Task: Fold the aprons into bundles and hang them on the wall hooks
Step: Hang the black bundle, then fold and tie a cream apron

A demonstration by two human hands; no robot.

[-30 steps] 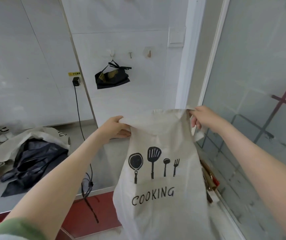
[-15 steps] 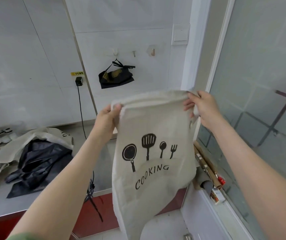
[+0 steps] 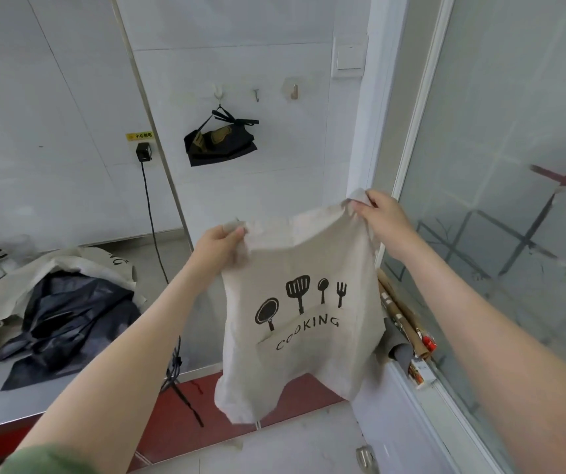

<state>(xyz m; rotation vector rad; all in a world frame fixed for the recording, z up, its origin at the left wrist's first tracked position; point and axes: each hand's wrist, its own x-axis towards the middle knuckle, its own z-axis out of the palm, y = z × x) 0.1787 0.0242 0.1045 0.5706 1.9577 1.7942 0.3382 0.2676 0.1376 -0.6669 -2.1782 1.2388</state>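
A beige apron printed with utensils and "COOKING" hangs in the air before me, folded over at the top. My left hand pinches its upper left corner and my right hand pinches its upper right corner, a little higher. On the white wall behind, a black apron bundle hangs by its strap from the leftmost hook. Two more hooks, a small one and a metal one, are bare.
A steel counter at left holds a heap of black aprons and beige aprons. A black cable drops from a wall socket. A glass door stands at right, with cardboard rolls against its base.
The apron has been lifted and shaken; its lower hem now hangs higher and flares out. My hands have moved lower in view and the right one holds its corner higher than the left.
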